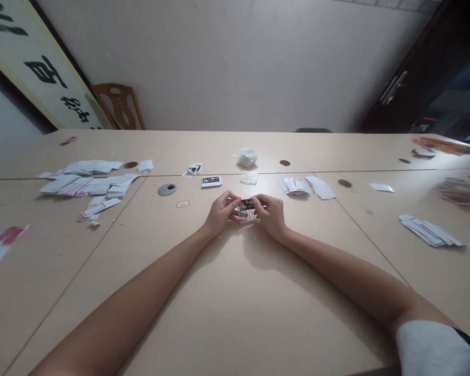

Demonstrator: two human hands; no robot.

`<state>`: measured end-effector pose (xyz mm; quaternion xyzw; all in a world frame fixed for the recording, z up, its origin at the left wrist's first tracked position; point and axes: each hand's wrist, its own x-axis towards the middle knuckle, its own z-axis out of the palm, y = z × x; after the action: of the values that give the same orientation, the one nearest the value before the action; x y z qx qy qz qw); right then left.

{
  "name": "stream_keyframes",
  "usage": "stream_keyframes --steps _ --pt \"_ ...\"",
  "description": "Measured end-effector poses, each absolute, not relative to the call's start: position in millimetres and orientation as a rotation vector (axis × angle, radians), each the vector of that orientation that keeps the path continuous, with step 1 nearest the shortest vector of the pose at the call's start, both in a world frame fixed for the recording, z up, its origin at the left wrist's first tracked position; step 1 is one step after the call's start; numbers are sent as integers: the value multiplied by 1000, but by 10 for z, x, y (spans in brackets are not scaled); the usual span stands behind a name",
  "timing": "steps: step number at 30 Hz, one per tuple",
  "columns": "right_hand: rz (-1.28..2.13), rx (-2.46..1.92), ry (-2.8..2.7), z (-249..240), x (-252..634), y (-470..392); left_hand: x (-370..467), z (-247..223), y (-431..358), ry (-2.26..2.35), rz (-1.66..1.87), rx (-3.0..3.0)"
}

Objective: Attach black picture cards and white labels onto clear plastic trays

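Note:
My left hand [222, 213] and my right hand [271, 214] meet near the middle of the table, both closed on a small clear plastic packet with a dark printed card [247, 204] at its top. The thumbs and fingers pinch it from either side. Just beyond lies a flat translucent plastic piece [249, 177], with a stack of similar clear pieces [247, 157] behind it. Left of these sits a small stack of dark-printed cards [211, 181]. A red-bordered label [183, 204] lies to the left of my left hand.
Piles of white paper slips [88, 184] cover the table's left side. More white slips [294, 186] lie right of my hands, and another fanned row [430, 231] is farther right. A grey cable-hole cover [165, 190] and pink-handled scissors [69, 140] are on the left.

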<state>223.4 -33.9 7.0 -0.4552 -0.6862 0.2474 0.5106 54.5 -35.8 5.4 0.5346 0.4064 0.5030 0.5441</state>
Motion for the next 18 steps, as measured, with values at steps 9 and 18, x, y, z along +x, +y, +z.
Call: stream_keyframes --steps 9,18 --pt "545 -1124 -1697 133 2242 -362 534 34 -351 1001 1233 1336" --pt "560 -1180 -1731 178 2253 -355 527 42 -363 1024 1259 1375"
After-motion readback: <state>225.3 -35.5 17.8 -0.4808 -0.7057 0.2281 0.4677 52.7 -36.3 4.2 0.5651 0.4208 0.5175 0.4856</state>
